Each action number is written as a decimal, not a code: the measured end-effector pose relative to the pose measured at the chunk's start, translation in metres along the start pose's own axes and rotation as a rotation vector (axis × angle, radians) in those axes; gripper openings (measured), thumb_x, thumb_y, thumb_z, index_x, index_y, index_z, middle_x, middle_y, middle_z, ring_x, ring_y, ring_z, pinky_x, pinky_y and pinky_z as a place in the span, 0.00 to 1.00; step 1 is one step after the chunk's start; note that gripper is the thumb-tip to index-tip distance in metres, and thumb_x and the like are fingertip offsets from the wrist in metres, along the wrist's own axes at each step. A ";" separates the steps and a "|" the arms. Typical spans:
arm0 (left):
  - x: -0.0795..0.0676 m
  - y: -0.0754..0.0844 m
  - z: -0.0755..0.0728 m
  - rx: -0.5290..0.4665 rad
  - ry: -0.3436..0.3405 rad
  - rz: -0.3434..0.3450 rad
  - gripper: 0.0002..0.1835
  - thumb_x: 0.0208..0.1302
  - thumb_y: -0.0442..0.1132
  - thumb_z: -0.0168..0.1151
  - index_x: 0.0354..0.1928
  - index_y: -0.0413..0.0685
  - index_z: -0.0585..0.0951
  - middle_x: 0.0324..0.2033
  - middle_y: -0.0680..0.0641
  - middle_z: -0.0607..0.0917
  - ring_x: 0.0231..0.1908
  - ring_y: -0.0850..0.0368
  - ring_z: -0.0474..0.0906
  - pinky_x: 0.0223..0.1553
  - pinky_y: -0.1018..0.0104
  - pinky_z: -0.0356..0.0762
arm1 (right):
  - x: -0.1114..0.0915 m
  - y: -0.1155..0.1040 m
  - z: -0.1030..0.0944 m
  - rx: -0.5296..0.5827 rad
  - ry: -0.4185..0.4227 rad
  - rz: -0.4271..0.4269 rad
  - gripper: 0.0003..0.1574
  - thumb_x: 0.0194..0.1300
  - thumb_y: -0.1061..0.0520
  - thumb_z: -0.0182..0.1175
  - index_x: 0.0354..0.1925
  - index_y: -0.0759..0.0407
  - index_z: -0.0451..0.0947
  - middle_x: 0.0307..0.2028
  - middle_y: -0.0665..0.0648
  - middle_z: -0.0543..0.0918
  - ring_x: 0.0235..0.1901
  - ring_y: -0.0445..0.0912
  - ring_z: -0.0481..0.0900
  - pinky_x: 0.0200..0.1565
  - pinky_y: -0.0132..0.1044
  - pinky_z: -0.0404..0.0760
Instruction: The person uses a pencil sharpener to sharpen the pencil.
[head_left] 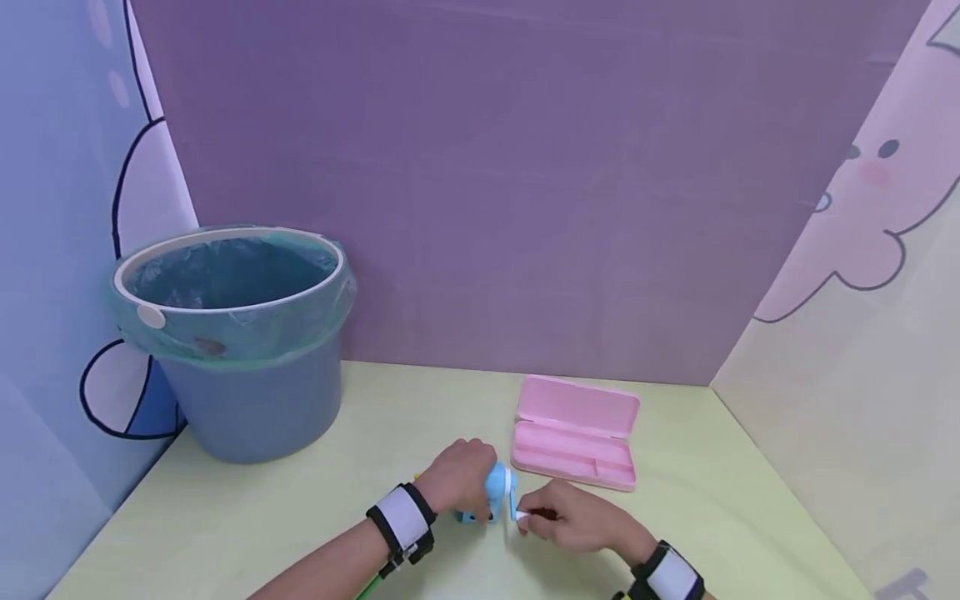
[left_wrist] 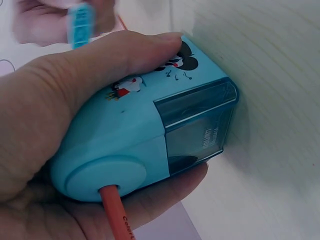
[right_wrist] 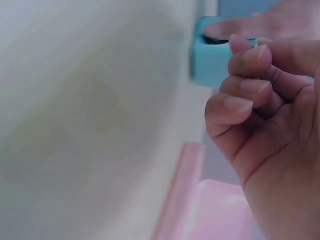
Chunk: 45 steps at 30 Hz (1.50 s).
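A light blue crank pencil sharpener (head_left: 497, 483) sits on the table in the head view, with my left hand (head_left: 459, 477) gripping it. In the left wrist view, the thumb lies across its top, printed with cartoon figures, and fingers wrap underneath. An orange-red pencil (left_wrist: 117, 214) sticks into the round hole at one end; its tip is hidden inside. A clear dark-blue shavings drawer (left_wrist: 200, 130) shows on the sharpener's side. My right hand (head_left: 573, 517) pinches the knob of the crank (head_left: 513, 502) with thumb and index finger, the other fingers curled.
An open pink pencil case (head_left: 577, 407) lies just behind the right hand, its lid tilted back. At the back left stands a large blue bin (head_left: 255, 408) lined with a green bag. A purple wall (head_left: 487, 183) borders the table (head_left: 712, 500) at the rear.
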<state>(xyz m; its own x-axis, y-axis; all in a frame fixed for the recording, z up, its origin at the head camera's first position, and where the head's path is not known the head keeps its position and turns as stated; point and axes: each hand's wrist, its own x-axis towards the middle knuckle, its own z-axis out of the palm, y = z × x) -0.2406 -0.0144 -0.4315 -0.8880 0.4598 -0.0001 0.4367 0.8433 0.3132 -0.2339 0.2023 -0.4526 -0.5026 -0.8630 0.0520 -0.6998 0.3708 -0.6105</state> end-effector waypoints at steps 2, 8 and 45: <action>0.000 -0.005 -0.006 0.014 0.036 0.006 0.24 0.29 0.44 0.85 0.30 0.48 0.80 0.22 0.56 0.77 0.24 0.59 0.71 0.29 0.67 0.73 | 0.008 -0.005 -0.009 -0.033 0.000 -0.009 0.13 0.72 0.58 0.52 0.30 0.55 0.78 0.18 0.39 0.61 0.18 0.29 0.58 0.22 0.23 0.59; -0.005 -0.016 -0.017 0.007 0.059 -0.033 0.24 0.29 0.42 0.84 0.29 0.48 0.79 0.22 0.55 0.76 0.24 0.58 0.71 0.28 0.66 0.73 | 0.030 -0.013 -0.025 -0.104 -0.051 -0.030 0.14 0.72 0.58 0.52 0.31 0.56 0.79 0.17 0.40 0.60 0.16 0.29 0.57 0.22 0.22 0.57; 0.002 0.000 0.001 0.026 -0.023 0.004 0.27 0.31 0.46 0.85 0.35 0.49 0.81 0.26 0.55 0.79 0.28 0.60 0.72 0.35 0.65 0.77 | 0.011 -0.004 -0.042 0.069 0.081 0.053 0.10 0.73 0.52 0.54 0.35 0.48 0.81 0.19 0.42 0.67 0.18 0.33 0.61 0.23 0.26 0.61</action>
<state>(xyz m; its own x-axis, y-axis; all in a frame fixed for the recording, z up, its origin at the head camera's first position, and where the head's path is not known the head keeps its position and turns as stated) -0.2419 -0.0132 -0.4325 -0.8831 0.4688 -0.0206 0.4436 0.8484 0.2888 -0.2581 0.2053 -0.4167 -0.5793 -0.8112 0.0800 -0.6358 0.3882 -0.6671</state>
